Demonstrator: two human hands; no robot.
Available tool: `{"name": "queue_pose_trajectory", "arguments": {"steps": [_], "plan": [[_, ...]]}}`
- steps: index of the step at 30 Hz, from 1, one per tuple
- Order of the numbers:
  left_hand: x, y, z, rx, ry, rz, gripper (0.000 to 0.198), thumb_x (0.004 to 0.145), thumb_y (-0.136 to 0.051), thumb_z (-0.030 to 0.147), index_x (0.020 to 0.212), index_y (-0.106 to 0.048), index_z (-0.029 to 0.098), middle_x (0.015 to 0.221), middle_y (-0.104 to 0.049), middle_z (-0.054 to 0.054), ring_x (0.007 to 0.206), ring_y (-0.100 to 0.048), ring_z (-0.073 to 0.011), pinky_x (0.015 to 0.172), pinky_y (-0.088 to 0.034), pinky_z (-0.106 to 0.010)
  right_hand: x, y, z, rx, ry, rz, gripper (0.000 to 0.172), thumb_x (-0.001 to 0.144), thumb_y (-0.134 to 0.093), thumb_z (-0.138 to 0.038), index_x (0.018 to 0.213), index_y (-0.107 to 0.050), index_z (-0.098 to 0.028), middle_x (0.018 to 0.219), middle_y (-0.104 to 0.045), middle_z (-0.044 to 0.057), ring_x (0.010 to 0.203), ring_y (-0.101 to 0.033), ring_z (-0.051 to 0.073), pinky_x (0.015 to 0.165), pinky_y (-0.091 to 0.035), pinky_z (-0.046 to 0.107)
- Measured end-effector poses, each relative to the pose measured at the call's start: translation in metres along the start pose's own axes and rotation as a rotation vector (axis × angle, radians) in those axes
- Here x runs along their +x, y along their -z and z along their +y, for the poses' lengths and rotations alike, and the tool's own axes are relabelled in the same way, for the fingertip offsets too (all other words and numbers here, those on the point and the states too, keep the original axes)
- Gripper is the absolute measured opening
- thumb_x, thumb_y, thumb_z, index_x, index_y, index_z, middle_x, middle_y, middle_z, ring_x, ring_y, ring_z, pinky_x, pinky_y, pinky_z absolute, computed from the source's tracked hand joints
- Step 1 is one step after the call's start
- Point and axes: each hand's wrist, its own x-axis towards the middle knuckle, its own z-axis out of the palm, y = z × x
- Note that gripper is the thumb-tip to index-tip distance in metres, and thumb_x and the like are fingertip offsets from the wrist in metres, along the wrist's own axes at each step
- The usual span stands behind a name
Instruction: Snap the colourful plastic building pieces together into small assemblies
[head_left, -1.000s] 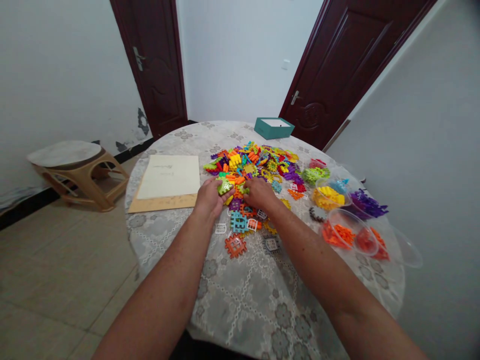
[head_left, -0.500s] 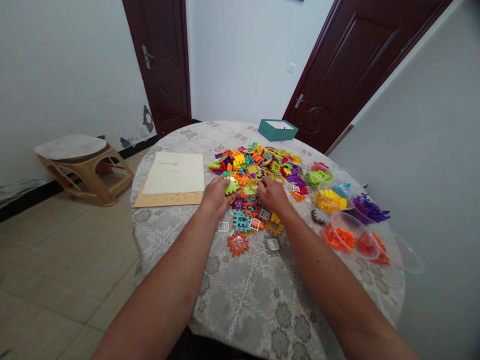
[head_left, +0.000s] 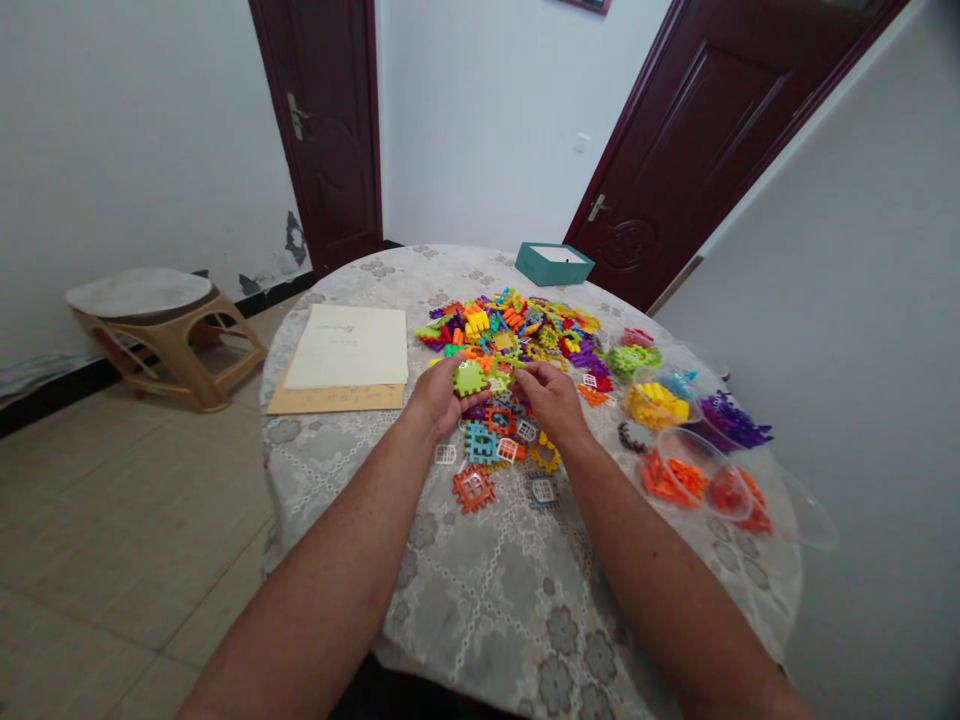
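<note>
Holding hand, left (head_left: 439,397): closed on a green toothed piece (head_left: 469,378), raised just over the near edge of the pile (head_left: 517,325).
Right hand (head_left: 553,397): fingers drawn narrow beside the green toothed piece; whether they grip anything cannot be told.
Clear bowl (head_left: 636,380): yellow pieces, right of the pile.
Nearer clear bowl (head_left: 705,432): orange pieces.
Teal box (head_left: 555,265): far side of the counter (head_left: 487,600); white top, contents not visible.
</note>
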Motion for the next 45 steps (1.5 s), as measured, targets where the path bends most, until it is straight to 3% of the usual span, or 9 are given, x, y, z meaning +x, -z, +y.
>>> {"name": "queue_pose_trajectory", "arguments": {"steps": [7,11,17,23,29,34,37,42,45], "plan": [[-0.004,-0.001,0.0,-0.003,0.051,-0.099,0.019,0.099,-0.059,0.031,0.099,-0.066,0.014,0.089,-0.074,-0.011,0.074,-0.072,-0.0189,0.068,-0.065,-0.035,-0.01,-0.014,-0.007,-0.371,0.531,-0.03,0.016,0.098,-0.058,-0.028,0.106,-0.07,-0.021,0.118,-0.072,0.01,0.117,-0.065,0.022,0.107,-0.05,0.038],[-0.003,0.001,-0.005,0.039,0.018,-0.123,0.005,0.091,-0.063,0.016,0.095,-0.065,0.014,0.086,-0.072,-0.009,0.072,-0.07,-0.0171,0.069,-0.066,-0.035,-0.008,-0.018,-0.005,-0.5,0.638,-0.157,0.019,0.099,-0.053,-0.021,0.108,-0.07,-0.02,0.124,-0.07,0.013,0.122,-0.063,0.022,0.109,-0.048,0.038],[0.003,0.004,-0.002,0.002,-0.12,0.026,0.015,0.085,-0.059,0.01,0.098,-0.059,0.018,0.086,-0.071,-0.009,0.075,-0.075,-0.0225,0.072,-0.066,-0.042,0.01,-0.006,0.001,-0.683,0.498,-0.062,0.035,0.097,-0.044,-0.011,0.119,-0.07,-0.019,0.131,-0.068,0.013,0.127,-0.059,0.024,0.112,-0.044,0.041],[0.005,0.006,0.006,-0.087,-0.204,0.127,0.026,0.083,-0.057,0.014,0.108,-0.061,0.019,0.083,-0.07,-0.008,0.074,-0.075,-0.0245,0.072,-0.066,-0.042,0.029,-0.008,0.004,-1.029,0.359,-0.334,0.025,0.093,-0.059,-0.018,0.11,-0.077,-0.017,0.119,-0.073,0.013,0.12,-0.061,0.027,0.109,-0.043,0.038],[0.006,0.006,0.005,-0.074,-0.169,0.112,0.034,0.081,-0.057,0.014,0.114,-0.062,0.018,0.084,-0.071,-0.008,0.072,-0.075,-0.0238,0.07,-0.066,-0.041,0.038,-0.018,0.0,-1.123,0.232,-0.386,0.026,0.093,-0.064,-0.027,0.116,-0.074,-0.02,0.124,-0.071,0.013,0.118,-0.063,0.027,0.103,-0.047,0.037],[0.007,0.006,0.006,-0.076,-0.155,0.132,0.03,0.082,-0.056,0.015,0.112,-0.062,0.018,0.086,-0.071,-0.009,0.075,-0.076,-0.0239,0.071,-0.066,-0.04,0.047,-0.016,0.004,-1.09,0.278,-0.422,0.044,0.091,-0.064,-0.024,0.135,-0.066,-0.02,0.132,-0.068,0.013,0.124,-0.061,0.026,0.106,-0.045,0.036],[0.005,0.006,0.006,-0.07,-0.138,0.129,0.032,0.082,-0.058,0.016,0.114,-0.063,0.018,0.09,-0.072,-0.01,0.077,-0.076,-0.0243,0.069,-0.065,-0.039,0.049,-0.015,0.005,-1.099,0.295,-0.451,0.04,0.093,-0.061,-0.024,0.132,-0.068,-0.021,0.129,-0.069,0.013,0.121,-0.062,0.026,0.104,-0.045,0.034],[0.004,0.005,0.006,-0.071,-0.132,0.143,0.031,0.083,-0.059,0.017,0.114,-0.064,0.019,0.092,-0.073,-0.011,0.079,-0.076,-0.0248,0.068,-0.065,-0.038,0.045,-0.011,0.005,-1.026,0.251,-0.284,0.028,0.1,-0.048,-0.026,0.109,-0.073,-0.018,0.108,-0.075,0.013,0.103,-0.067,0.025,0.091,-0.047,0.032],[0.004,0.004,0.006,-0.053,-0.123,0.141,0.028,0.083,-0.059,0.017,0.111,-0.065,0.019,0.091,-0.073,-0.011,0.08,-0.076,-0.0252,0.067,-0.065,-0.037,0.039,-0.003,0.009,-0.825,0.22,-0.101,0.029,0.097,-0.05,-0.03,0.113,-0.071,-0.019,0.102,-0.075,0.009,0.096,-0.068,0.023,0.087,-0.049,0.032]]}}
